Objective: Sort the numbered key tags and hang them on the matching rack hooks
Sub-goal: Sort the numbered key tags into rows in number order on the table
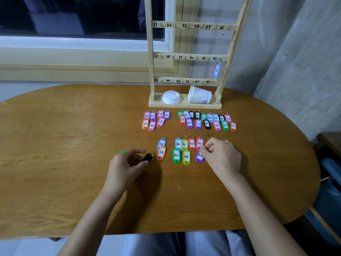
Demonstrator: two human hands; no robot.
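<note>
- The table (73, 145) is oval and wooden, with key tags laid out in groups across its middle.
- The left hand (127, 166) rests on the table, curled around a black tag (147, 157) whose end sticks out past the fingers; a bit of green (121, 151) shows behind the hand.
- Just to its right lie a blue 38 (161, 143) and an orange 38 (161, 153), overlapping.
- Farther back, a cluster of tags 25–28 (156, 119) lies in two short rows.
- The rack (188, 58) stands upright at the table's far edge, its bars numbered 31 to 48; a white lid (171, 97) and a tipped paper cup (199, 95) sit on its base.
- In front of it, tags 29–37 (206, 120) lie in two rows.
- Nearer, tags 40, 41, 43 and 44 (186, 149) lie in pairs.
- The right hand (222, 154) is loosely clenched beside the pink 44 (199, 143), fingertips at its edge; I cannot tell whether it grips anything.
- One blue tag (217, 70) hangs from the 42 hook.
</note>
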